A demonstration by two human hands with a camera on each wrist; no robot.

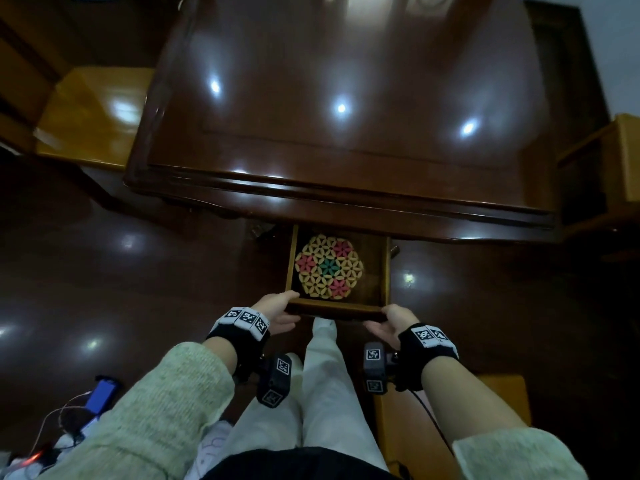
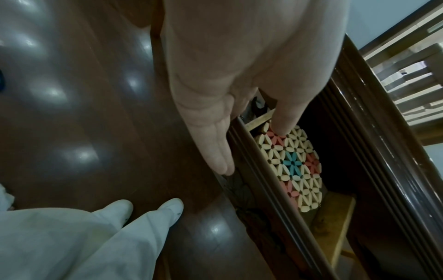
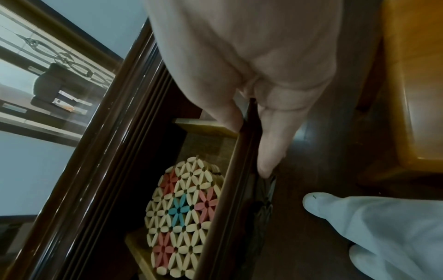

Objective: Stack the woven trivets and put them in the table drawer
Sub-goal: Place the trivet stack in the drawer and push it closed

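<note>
1. Head view: the table drawer (image 1: 337,308) stands pulled out from under the dark glossy table (image 1: 346,116), and the woven trivets (image 1: 328,268) lie flat on its floor — a hexagonal flower-pattern piece in cream, pink and teal on top; how many lie beneath it cannot be told.
2. Left hand (image 1: 277,311) is at the drawer's front left corner, thumb over the top edge and fingers straight and together along the outer face.
3. Left wrist view shows those fingers (image 2: 215,149) flat against the front panel while the thumb reaches inside, its tip over the trivets (image 2: 293,168).
4. Right hand (image 1: 393,323) holds the front right corner the same way — in the right wrist view the thumb sits on the inner side of the front panel and the straight fingers (image 3: 273,144) lie along the outside.
5. White trouser legs (image 1: 322,393) show below the drawer, over a dark polished floor (image 1: 121,271).
</note>
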